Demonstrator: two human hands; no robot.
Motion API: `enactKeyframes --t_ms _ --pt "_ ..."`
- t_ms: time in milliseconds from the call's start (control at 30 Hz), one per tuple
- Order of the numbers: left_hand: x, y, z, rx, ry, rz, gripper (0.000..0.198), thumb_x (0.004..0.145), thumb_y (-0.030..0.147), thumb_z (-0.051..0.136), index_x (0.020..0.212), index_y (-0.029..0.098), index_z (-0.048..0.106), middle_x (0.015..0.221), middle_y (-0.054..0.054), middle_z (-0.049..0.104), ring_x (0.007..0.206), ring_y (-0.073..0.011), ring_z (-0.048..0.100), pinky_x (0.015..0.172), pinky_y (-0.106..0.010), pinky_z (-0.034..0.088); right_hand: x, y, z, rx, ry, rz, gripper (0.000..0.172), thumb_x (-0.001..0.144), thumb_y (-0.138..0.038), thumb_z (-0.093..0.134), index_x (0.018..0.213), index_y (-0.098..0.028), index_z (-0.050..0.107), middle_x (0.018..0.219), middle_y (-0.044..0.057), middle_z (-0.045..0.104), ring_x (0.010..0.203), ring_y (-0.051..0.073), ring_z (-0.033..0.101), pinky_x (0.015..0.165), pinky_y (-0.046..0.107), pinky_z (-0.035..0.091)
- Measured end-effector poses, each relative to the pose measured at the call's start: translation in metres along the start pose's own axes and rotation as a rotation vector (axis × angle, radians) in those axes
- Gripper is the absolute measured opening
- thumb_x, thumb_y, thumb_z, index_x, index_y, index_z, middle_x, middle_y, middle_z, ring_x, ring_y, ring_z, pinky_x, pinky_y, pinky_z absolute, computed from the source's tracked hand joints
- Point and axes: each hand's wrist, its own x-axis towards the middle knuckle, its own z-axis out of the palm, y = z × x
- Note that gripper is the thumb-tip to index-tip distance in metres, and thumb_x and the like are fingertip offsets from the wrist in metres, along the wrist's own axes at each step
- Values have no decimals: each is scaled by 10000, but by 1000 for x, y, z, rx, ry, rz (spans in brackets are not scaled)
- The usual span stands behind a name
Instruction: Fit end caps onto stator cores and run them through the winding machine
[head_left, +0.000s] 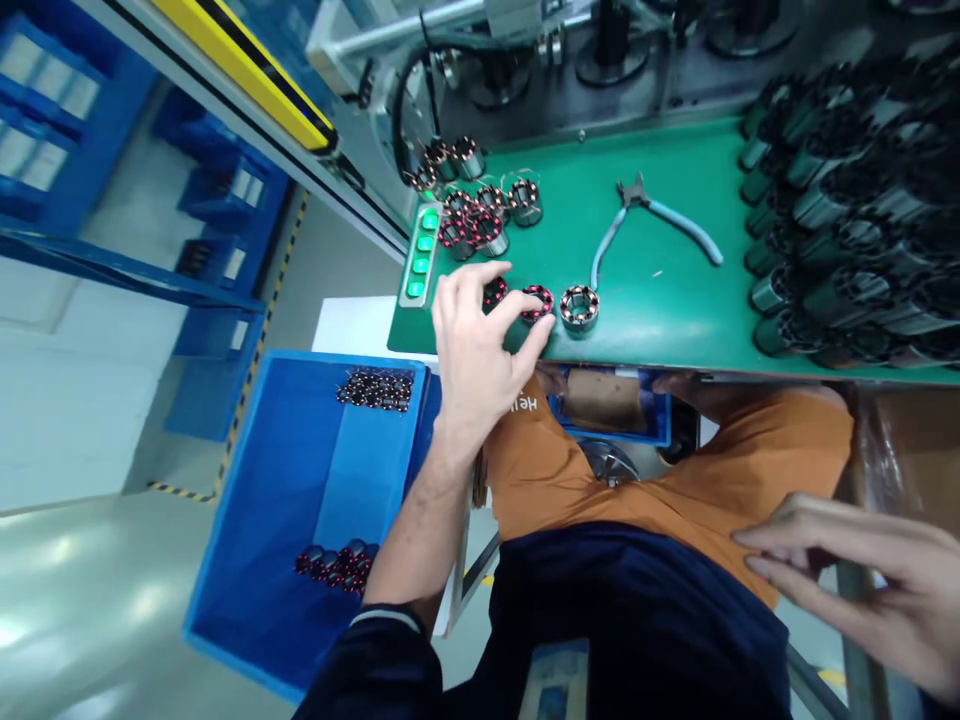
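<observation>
My left hand [480, 345] is over the front of the green mat, thumb and index finger closed around a stator with red windings [537, 290]. Partly under its other fingers stands another red-wound stator [495, 290]. Just right of the thumb, a copper-wound stator [580, 305] stands upright on the mat. My right hand [870, 590], slightly blurred, hovers above my right thigh. Its thumb and index tip are a little apart, with nothing visible between them.
Blue-handled cutters [637, 195] lie on the green mat [675, 310]. Several stators [487, 225] cluster by a green-lit button strip [421, 255]. Stacked dark stators [862, 220] stand right. A blue bin [259, 540] at left holds more. Machine spindles [611, 50] line the back.
</observation>
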Motion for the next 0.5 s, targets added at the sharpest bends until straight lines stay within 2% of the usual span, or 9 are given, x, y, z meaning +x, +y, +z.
enactKeyframes --t_ms 67,133,233,333,400,433,500 --pt "14 -12 -1 -3 2 -13 301 1178 604 804 1310 333 823 1515 -88 744 1483 -377 627 1304 -729 509 -1 2 10 -20 68 40 360 916 -372 927 1151 -643 959 748 65 768 474 427 724 400 469 591" --pt "38 -29 -2 37 3 -3 316 1195 599 783 1380 343 810 1527 -47 710 1507 -351 567 1354 -738 469 18 -14 15 -1 36 72 335 860 -457 958 1132 -652 960 707 75 748 478 446 725 376 490 560" --pt "83 -58 12 119 -104 1 298 1166 555 811 1335 309 815 1570 -11 658 1548 -336 469 1420 -763 400 78 -66 18 30 -54 24 475 725 -630 1015 1197 -646 963 736 111 750 614 502 788 361 515 493" --pt "124 -77 40 135 -204 -30 418 953 579 1008 1139 252 827 1488 -119 730 1519 -449 522 1358 -801 450 129 -117 21 28 -32 -42 551 689 -734 1023 1220 -596 981 871 130 813 797 501 846 432 505 560" --pt "142 -79 53 138 -251 -26 442 863 570 1069 1009 246 806 1397 -173 786 1485 -518 575 1337 -845 458 135 -129 20 24 7 -54 548 715 -759 1027 1219 -549 995 939 131 838 866 471 857 498 491 623" --pt "147 -75 54 146 -270 -24 437 860 565 1072 958 248 787 1365 -174 805 1477 -522 594 1353 -852 448 127 -128 19 22 24 -48 539 736 -761 1031 1217 -521 1001 954 130 842 876 450 857 528 481 648" --pt "149 -59 46 153 -278 -14 415 921 549 1031 926 240 753 1338 -127 818 1444 -448 635 1406 -779 459 99 -111 14 23 50 -15 493 794 -734 1039 1202 -460 1009 941 119 837 841 394 843 568 450 676"
